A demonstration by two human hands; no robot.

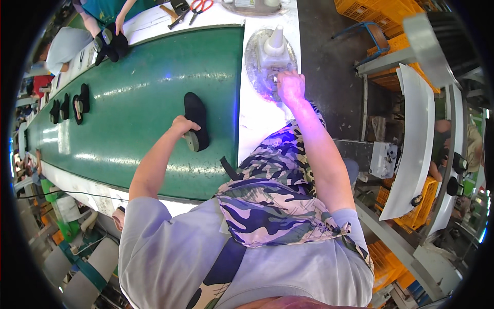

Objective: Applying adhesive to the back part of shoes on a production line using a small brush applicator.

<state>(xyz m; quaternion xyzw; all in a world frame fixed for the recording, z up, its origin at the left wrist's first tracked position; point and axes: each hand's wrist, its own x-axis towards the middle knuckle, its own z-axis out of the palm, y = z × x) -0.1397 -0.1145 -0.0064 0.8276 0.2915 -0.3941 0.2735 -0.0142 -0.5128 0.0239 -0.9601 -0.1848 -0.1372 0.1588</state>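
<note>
My left hand [184, 125] is closed round the heel end of a black shoe [195, 110], over the green belt-like surface. The toe of that shoe points away from me, and a greyish patch shows at its heel. My right hand [292, 85] is at the right side of a stained oval tray [256, 85] on the white table edge. Its fingers are curled together, and whatever they may hold is too small to make out. In the tray stands a white container with a cone-shaped spout [276, 41], just beyond my right hand.
More black shoes [84, 98] stand on the green surface [139, 118] at the left. Far left, another person's hands [119, 26] hold dark shoes [117, 44]. Red-handled scissors [200, 7] and a hammer [178, 19] lie at the back. Orange crates [383, 15] are stacked right.
</note>
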